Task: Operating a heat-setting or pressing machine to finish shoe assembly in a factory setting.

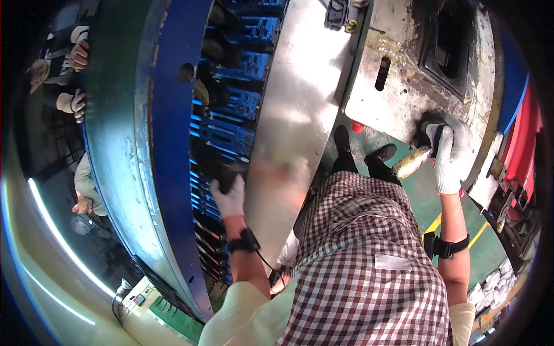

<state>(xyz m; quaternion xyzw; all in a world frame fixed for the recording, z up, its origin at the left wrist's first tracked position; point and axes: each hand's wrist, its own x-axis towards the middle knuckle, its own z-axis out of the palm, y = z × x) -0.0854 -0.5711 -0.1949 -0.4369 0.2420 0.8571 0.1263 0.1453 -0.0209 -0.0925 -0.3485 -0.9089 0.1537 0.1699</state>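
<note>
I see my left hand (228, 196), in a white glove with an orange cuff, just left of the frame's centre. It is closed over a dark, rounded piece (228, 173) that sits among the blue racks (231, 124) of the big machine. The fingers wrap the top of the piece, so I judge the grip is there to seat it or steady it in its slot. I cannot tell whether the piece is free or fixed to the rack. A black band (243, 241) with a thin cable sits on that wrist.

My right hand (449, 158), also gloved, is at the right of the frame, reaching out to the grimy metal plate (398, 98) of a second machine. Its fingers curl round a dark knob or handle (433, 131) at the plate's lower edge. A pale yellowish oblong object (411, 162) shows just beside the palm, pointing down and left. Whether the hand also grips it I cannot tell. I read this reach as a brace, or as working a control, while the other hand tends the racks.

A wide polished metal panel (300, 109) runs between the two machines. My checked apron (363, 265) fills the lower middle. Below it lies green floor with a yellow line (434, 224). At the upper left, beyond the curved green rim (118, 115), another person's gloved hands (78, 57) are at work, well apart from mine.
</note>
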